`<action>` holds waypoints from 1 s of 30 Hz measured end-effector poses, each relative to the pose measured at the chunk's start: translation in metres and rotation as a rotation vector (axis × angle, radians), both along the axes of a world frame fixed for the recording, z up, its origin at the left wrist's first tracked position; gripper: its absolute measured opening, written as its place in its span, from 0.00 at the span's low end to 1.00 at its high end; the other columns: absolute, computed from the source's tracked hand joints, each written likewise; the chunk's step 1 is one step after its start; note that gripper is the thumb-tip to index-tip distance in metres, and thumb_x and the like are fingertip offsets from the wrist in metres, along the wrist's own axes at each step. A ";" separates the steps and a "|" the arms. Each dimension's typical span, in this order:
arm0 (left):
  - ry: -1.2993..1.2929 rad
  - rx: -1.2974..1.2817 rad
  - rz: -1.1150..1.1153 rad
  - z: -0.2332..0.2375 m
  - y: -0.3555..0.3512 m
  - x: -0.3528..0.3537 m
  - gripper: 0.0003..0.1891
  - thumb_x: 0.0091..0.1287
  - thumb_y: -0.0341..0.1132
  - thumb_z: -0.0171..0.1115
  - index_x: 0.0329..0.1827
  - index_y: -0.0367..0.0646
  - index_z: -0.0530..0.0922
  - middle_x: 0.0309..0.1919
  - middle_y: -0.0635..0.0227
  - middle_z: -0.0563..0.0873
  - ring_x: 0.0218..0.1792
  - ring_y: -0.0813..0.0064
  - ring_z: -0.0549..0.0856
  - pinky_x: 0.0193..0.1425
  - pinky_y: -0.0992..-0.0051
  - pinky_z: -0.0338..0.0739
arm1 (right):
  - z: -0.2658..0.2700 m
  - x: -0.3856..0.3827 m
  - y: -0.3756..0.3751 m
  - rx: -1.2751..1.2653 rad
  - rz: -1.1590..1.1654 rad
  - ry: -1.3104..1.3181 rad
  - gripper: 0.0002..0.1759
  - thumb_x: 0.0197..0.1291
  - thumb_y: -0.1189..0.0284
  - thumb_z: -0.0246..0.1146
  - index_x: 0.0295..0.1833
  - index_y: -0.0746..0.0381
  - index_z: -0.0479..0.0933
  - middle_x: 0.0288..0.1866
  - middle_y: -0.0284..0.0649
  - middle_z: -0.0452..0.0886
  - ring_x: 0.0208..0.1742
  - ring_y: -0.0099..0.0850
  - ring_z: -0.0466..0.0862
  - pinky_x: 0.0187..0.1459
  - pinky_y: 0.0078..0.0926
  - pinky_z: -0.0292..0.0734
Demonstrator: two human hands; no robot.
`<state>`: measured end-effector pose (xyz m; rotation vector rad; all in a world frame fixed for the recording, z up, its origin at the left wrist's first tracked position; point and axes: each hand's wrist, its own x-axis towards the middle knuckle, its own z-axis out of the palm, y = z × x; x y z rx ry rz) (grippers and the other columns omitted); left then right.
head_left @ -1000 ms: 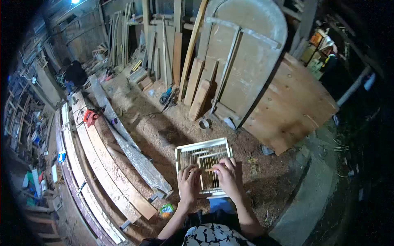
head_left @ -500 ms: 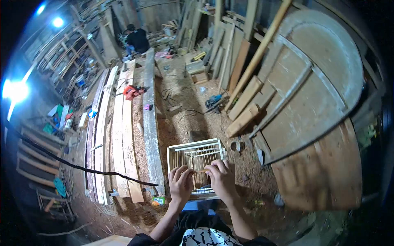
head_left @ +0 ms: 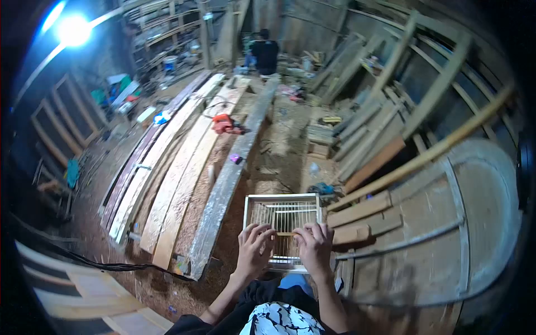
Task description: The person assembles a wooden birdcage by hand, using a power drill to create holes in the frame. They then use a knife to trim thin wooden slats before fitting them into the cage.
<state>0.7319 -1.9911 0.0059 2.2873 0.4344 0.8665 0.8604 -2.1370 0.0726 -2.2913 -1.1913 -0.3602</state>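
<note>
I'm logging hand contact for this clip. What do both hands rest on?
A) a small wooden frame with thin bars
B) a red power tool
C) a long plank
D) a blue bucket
A: the left hand and the right hand both lie on the barred wooden frame, with their fingers laid across its thin bars.

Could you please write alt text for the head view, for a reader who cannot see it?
A person's left hand and right hand rest on the thin bars of a small wooden cage in a sawdust-strewn workshop. Long planks lie on the floor to the left, an arched wooden panel is on the right, and another person is at the far end.
</note>
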 end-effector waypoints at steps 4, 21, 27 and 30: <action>0.009 -0.074 0.190 -0.022 0.030 0.015 0.21 0.69 0.32 0.74 0.66 0.46 0.85 0.70 0.59 0.83 0.72 0.52 0.78 0.77 0.53 0.69 | -0.008 0.038 0.059 -0.014 0.163 0.021 0.08 0.60 0.70 0.77 0.45 0.53 0.89 0.46 0.31 0.82 0.56 0.35 0.81 0.60 0.42 0.68; 0.120 -0.091 1.205 -0.001 0.194 0.084 0.18 0.64 0.22 0.76 0.56 0.45 0.88 0.85 0.48 0.66 0.85 0.42 0.61 0.87 0.50 0.61 | -0.047 0.179 0.378 0.061 1.040 0.269 0.13 0.58 0.73 0.76 0.50 0.52 0.88 0.49 0.33 0.81 0.58 0.38 0.79 0.64 0.47 0.67; 0.120 -0.115 1.224 -0.016 0.229 0.064 0.22 0.67 0.30 0.78 0.63 0.49 0.83 0.88 0.45 0.59 0.91 0.42 0.50 0.89 0.47 0.54 | -0.047 0.162 0.438 0.031 1.171 0.268 0.16 0.57 0.75 0.75 0.52 0.54 0.88 0.51 0.36 0.81 0.60 0.41 0.78 0.66 0.49 0.67; 0.009 -0.176 1.161 -0.027 0.259 0.050 0.21 0.66 0.31 0.79 0.61 0.43 0.84 0.88 0.44 0.60 0.89 0.39 0.55 0.90 0.45 0.52 | -0.046 0.152 0.465 0.010 1.170 0.271 0.20 0.55 0.75 0.74 0.55 0.53 0.87 0.52 0.36 0.82 0.63 0.40 0.79 0.68 0.50 0.66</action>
